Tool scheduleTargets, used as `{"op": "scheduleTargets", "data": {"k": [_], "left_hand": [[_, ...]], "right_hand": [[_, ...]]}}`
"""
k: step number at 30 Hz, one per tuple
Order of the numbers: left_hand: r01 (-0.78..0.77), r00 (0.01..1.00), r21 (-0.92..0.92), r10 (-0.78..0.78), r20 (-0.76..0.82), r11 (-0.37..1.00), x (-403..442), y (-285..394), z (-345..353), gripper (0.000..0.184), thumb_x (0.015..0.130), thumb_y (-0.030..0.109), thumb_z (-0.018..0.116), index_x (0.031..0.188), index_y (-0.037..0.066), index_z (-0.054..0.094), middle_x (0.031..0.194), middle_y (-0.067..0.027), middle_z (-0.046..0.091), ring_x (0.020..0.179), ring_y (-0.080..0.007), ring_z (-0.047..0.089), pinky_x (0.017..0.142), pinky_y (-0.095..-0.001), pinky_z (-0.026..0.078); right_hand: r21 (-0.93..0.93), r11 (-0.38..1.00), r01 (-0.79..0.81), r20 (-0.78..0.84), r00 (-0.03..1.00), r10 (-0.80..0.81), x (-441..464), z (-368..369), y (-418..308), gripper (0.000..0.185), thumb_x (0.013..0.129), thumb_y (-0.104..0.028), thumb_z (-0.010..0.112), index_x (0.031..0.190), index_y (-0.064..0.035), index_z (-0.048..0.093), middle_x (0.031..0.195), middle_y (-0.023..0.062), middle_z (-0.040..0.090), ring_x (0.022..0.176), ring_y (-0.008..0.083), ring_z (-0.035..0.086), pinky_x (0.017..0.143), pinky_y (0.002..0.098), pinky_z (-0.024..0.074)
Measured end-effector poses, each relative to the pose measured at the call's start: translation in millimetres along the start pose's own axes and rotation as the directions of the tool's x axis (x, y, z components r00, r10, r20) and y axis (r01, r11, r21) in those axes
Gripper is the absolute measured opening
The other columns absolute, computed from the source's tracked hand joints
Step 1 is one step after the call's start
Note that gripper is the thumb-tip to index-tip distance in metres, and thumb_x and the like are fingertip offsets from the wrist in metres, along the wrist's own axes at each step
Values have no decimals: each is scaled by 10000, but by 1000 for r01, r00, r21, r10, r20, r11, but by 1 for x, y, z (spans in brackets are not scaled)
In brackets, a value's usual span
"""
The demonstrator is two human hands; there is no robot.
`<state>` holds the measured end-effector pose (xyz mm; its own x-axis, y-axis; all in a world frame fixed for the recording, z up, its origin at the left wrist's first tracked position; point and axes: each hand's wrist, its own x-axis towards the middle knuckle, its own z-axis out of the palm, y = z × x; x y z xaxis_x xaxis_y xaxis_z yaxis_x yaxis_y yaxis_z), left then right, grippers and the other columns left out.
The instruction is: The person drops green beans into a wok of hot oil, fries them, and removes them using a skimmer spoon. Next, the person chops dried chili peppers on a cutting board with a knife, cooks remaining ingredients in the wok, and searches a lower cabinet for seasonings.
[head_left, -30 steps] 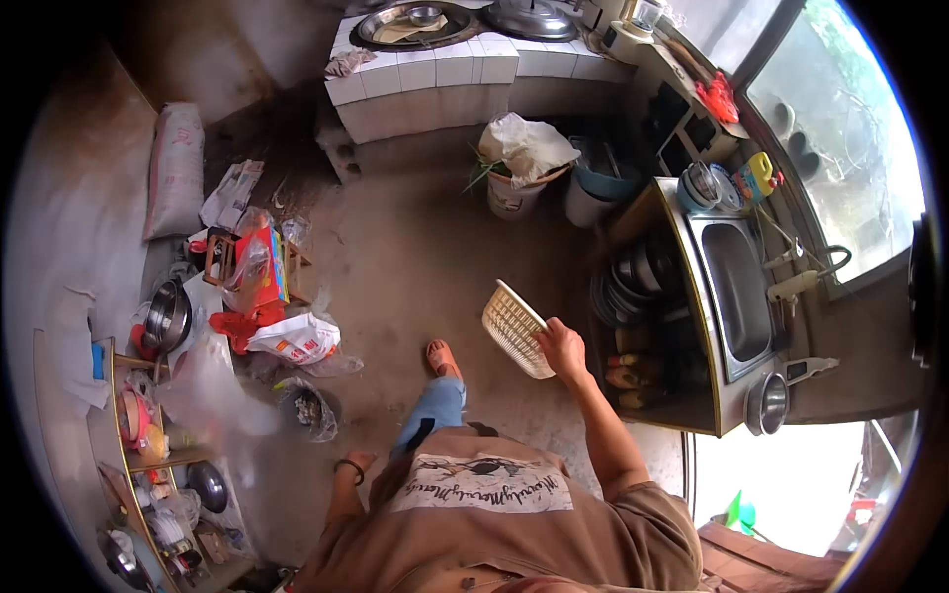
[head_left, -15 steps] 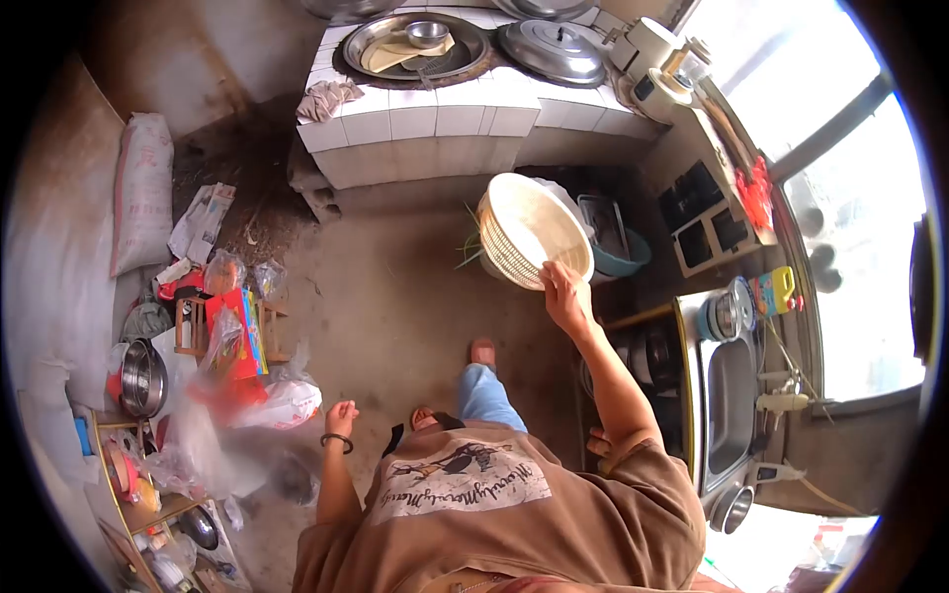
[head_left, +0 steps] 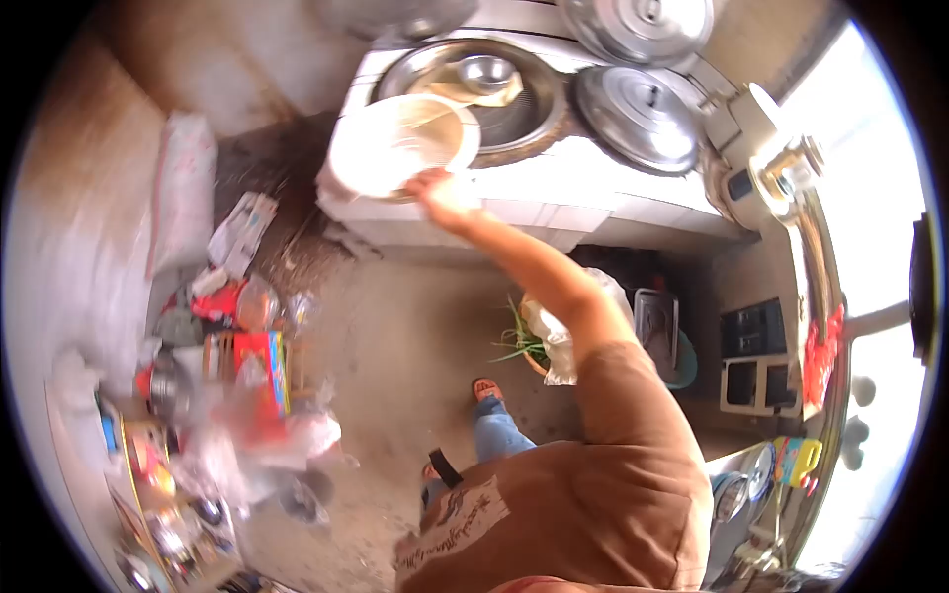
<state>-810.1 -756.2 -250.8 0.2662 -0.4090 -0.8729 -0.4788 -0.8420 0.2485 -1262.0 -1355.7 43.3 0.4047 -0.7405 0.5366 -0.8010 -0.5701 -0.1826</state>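
My right hand (head_left: 442,198) grips the near rim of a pale plastic basket (head_left: 371,148). The basket is over the left front corner of the white tiled stove top (head_left: 554,183), overlapping the edge of a large wok (head_left: 539,109). Whether it touches the tiles I cannot tell. Inside the wok are a small metal bowl (head_left: 485,73) and a flat tan piece (head_left: 509,94). My left hand is outside the view.
Right of the wok is a lidded pan (head_left: 638,119), with another lid (head_left: 643,25) behind. Below the stove are green stalks (head_left: 521,336) under a white bag (head_left: 554,341). Bags and boxes (head_left: 259,371) lie at left; a detergent bottle (head_left: 797,460) is at right.
The basket in my right hand has moved forward and left, from above the floor to the stove corner. My left hand has gone out of view. The stove appears nearer.
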Motion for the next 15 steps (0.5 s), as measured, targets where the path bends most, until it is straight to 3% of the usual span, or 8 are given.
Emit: {"op": "scheduleTargets", "data": {"k": [1, 2, 3, 5, 6, 9, 12, 15], "left_hand": [[-35, 999, 5, 35, -11, 999, 6, 37, -3, 229, 889, 281, 522, 927, 80, 625, 796, -129, 685, 692, -262, 666, 596, -360, 528], [-70, 997, 8, 70, -21, 997, 11, 68, -7, 234, 889, 285, 520, 926, 79, 625, 798, -130, 684, 695, -265, 665, 598, -362, 527], [-103, 994, 11, 103, -28, 995, 15, 97, -13, 240, 889, 290, 519, 926, 78, 626, 800, -131, 683, 698, -268, 664, 600, -364, 525], [-156, 987, -6, 155, -42, 988, 17, 144, -30, 252, 888, 300, 516, 925, 76, 626, 804, -134, 682, 704, -273, 662, 604, -368, 523], [-171, 984, -13, 170, -51, 985, 16, 162, -37, 257, 888, 304, 515, 924, 75, 627, 806, -136, 681, 707, -275, 661, 607, -370, 521], [-194, 979, -34, 191, -74, 980, 6, 205, -55, 275, 887, 318, 511, 922, 73, 628, 811, -140, 679, 716, -283, 658, 613, -376, 517], [-192, 979, -19, 190, -67, 981, 2, 221, -60, 292, 886, 332, 506, 920, 70, 629, 817, -144, 677, 724, -291, 655, 619, -382, 513], [-185, 981, 11, 185, -50, 983, 1, 223, -59, 309, 885, 346, 502, 918, 67, 631, 823, -148, 675, 733, -298, 652, 625, -388, 509]], "right_hand": [[-40, 997, 70, -72, 995, -72, 26, 29, 10, 242, 766, -113, 540, 992, -103, 626, 883, 104, 619, 881, 303, 597, 819, 400, 474], [-121, 991, 60, -24, 998, -63, 53, 67, 20, 210, 812, -185, 528, 989, -140, 630, 899, 97, 619, 892, 284, 605, 842, 418, 469], [-138, 988, 73, 32, 997, -70, 78, 103, 30, 216, 809, -199, 537, 997, -155, 631, 910, 79, 624, 899, 271, 605, 843, 414, 466], [-202, 976, 74, -42, 996, -85, 111, 129, 32, 181, 821, -204, 526, 955, -168, 642, 868, 40, 637, 919, 223, 607, 862, 378, 430], [-209, 977, 49, 54, 998, -39, 120, 117, 29, 205, 819, -209, 527, 975, -169, 653, 878, 35, 646, 942, 221, 606, 883, 363, 409], [-262, 957, -122, 222, 958, 183, 141, 145, 33, 249, 873, -225, 498, 1055, -165, 658, 1012, 39, 673, 1039, 226, 574, 939, 437, 345], [-292, 948, -126, 340, 913, 226, 143, 146, 39, 278, 903, -239, 478, 1101, -149, 650, 1093, 50, 660, 1126, 233, 530, 991, 495, 288], [-329, 939, -98, 302, 932, 203, 130, 134, 37, 303, 911, -258, 472, 1125, -131, 644, 1141, 59, 641, 1186, 255, 490, 1028, 522, 248]]}}
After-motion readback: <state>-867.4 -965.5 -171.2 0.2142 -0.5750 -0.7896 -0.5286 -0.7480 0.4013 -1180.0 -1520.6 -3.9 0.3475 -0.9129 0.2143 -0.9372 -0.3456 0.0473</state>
